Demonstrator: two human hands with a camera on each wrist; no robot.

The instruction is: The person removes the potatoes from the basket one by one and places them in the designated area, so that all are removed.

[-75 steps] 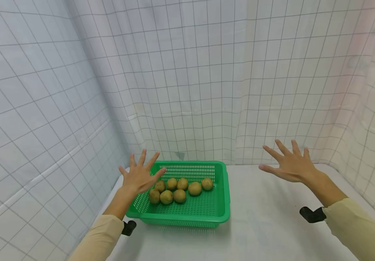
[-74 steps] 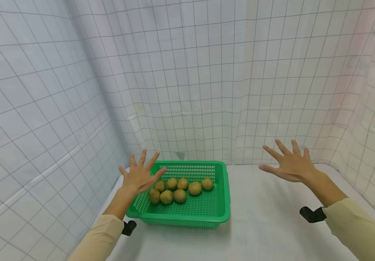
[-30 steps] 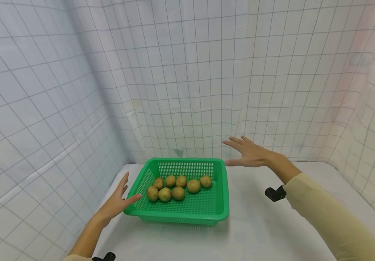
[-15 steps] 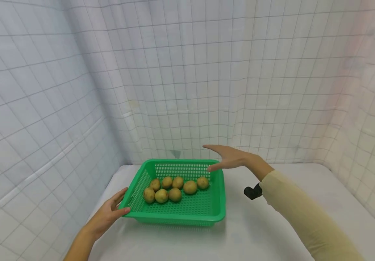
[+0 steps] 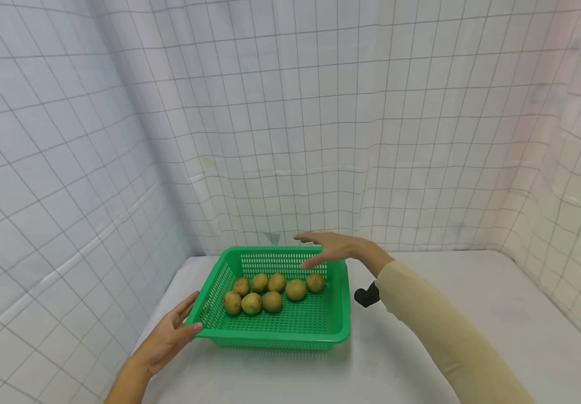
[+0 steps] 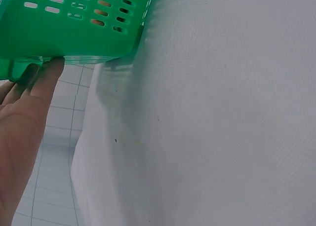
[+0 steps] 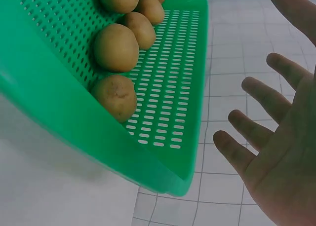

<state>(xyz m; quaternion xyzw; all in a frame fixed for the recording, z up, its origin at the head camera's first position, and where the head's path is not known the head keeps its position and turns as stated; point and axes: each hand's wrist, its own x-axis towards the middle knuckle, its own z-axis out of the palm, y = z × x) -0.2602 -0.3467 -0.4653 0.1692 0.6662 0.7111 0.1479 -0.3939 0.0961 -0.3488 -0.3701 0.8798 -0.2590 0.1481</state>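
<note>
A green plastic basket [image 5: 270, 335] with slotted walls stands on the table, holding several yellow-brown potatoes [image 5: 296, 290]. My left hand [image 5: 161, 342] grips its front left corner, thumb on the rim and fingers along the outside. In the left wrist view, the fingers [image 6: 48, 80] reach under the basket's rim [image 6: 98, 58]; the thumb is out of sight there. Above the back right part of the basket hovers my right hand [image 5: 333, 247], fingers extended and holding nothing. The right wrist view has that hand [image 7: 286, 147] apart from the basket wall, with potatoes [image 7: 117, 48] nearby.
White cloth covers the table [image 5: 421, 336]. White sheeting with a grid of lines hangs as a back wall [image 5: 290, 140], and similar sheeting lines the left [image 5: 58, 196] and right sides. A black wrist device [image 5: 367, 294] hangs below the right sleeve.
Both hands were spread in the air at first. The left hand came down and took hold of the basket's left corner. My right hand moved left, over the basket. The potatoes stayed put.
</note>
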